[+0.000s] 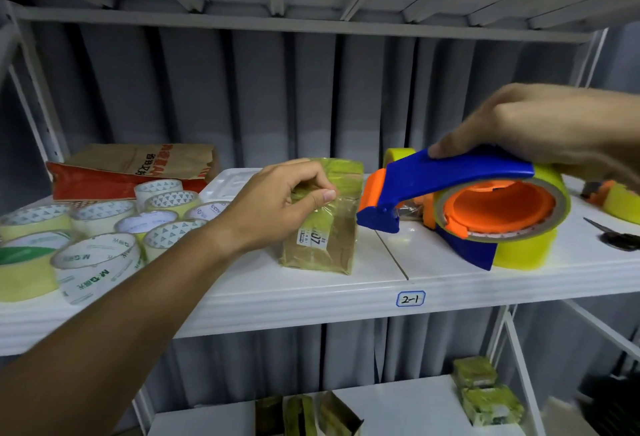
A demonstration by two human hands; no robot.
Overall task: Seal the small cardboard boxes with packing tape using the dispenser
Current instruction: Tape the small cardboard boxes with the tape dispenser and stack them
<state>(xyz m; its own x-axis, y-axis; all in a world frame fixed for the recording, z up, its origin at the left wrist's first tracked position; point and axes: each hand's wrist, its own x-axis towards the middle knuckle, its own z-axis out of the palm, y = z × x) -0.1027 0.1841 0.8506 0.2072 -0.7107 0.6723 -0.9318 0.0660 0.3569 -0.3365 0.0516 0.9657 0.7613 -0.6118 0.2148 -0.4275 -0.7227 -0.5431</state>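
Observation:
A small cardboard box wrapped in yellowish tape stands upright on the white shelf. My left hand grips its upper left side, thumb pressed on the front face over the tape. To the right, my right hand holds the blue and orange tape dispenser from above by its blue handle. The dispenser carries a yellow tape roll and hangs just above the shelf, its blue nose close to the box's right edge. A strip of clear tape seems to run from nose to box.
Several tape rolls crowd the shelf's left end, with a brown paper bag behind. Another yellow roll sits under the dispenser. Scissors lie at the right. Taped boxes rest on the lower shelf.

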